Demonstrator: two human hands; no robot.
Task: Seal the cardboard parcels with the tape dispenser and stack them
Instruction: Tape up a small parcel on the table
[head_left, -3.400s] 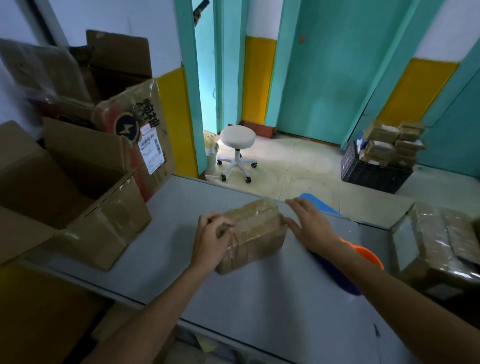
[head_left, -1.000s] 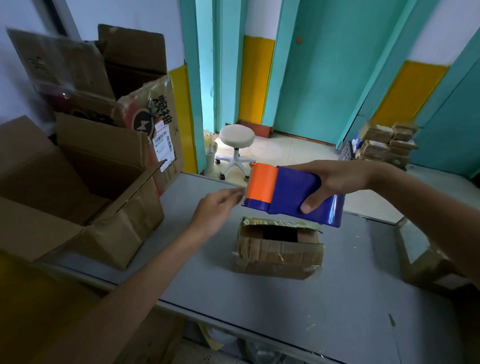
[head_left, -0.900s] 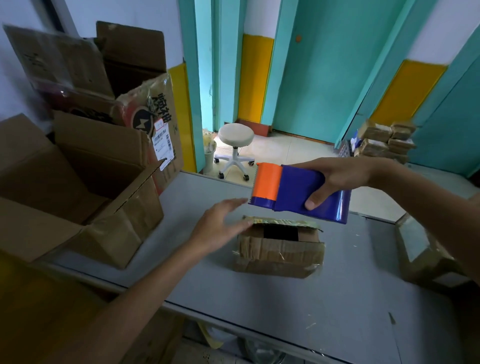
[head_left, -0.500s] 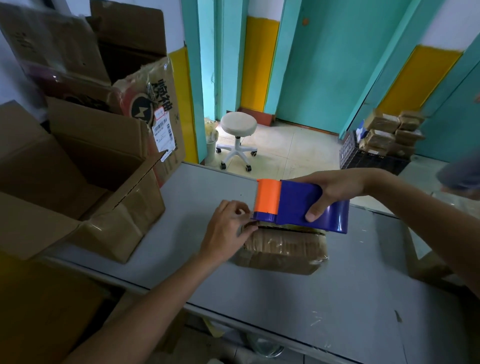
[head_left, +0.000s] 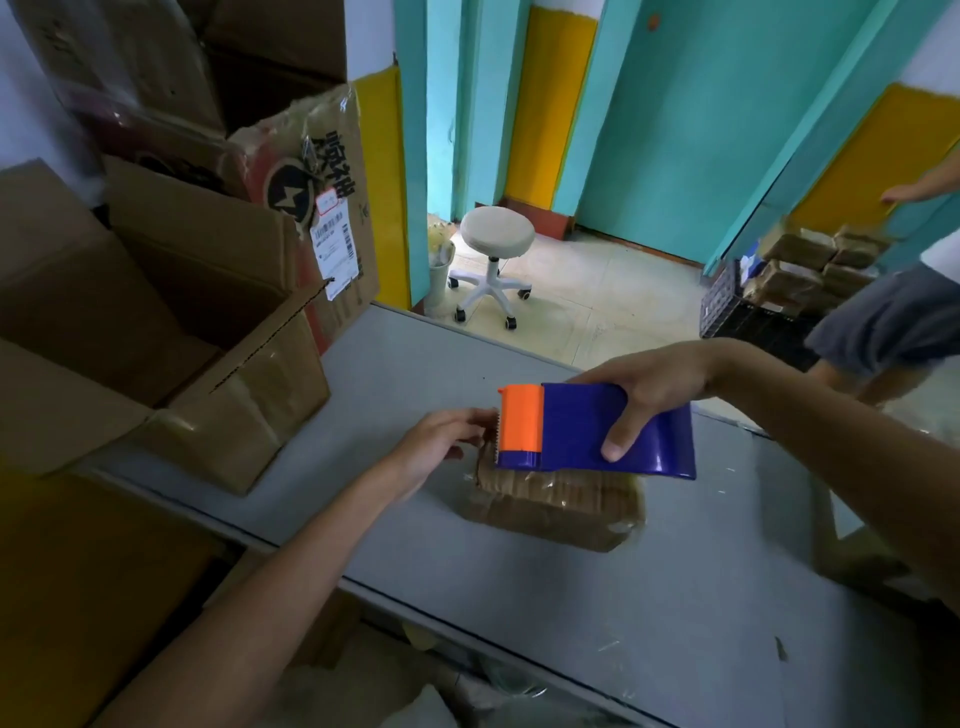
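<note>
A small cardboard parcel (head_left: 558, 506), wrapped in clear tape, lies on the grey table (head_left: 675, 597). Just above its top I hold a blue tape dispenser (head_left: 582, 434) with an orange front; my right hand (head_left: 652, 387) grips its body from above. My left hand (head_left: 441, 441) reaches to the dispenser's toothed orange end, fingertips at the tape edge by the parcel's left top corner. Whether those fingers pinch the tape is hidden.
A large open carton (head_left: 171, 332) and more cartons (head_left: 306, 171) fill the table's left side. Beyond the table stand a white stool (head_left: 496, 260) and a black crate (head_left: 748, 317) stacked with sealed parcels (head_left: 810, 265). A person (head_left: 893, 317) stands at far right.
The dispenser has come down onto the parcel over the last second. My left hand moved from the open air to the dispenser's front end. A person has entered at the right.
</note>
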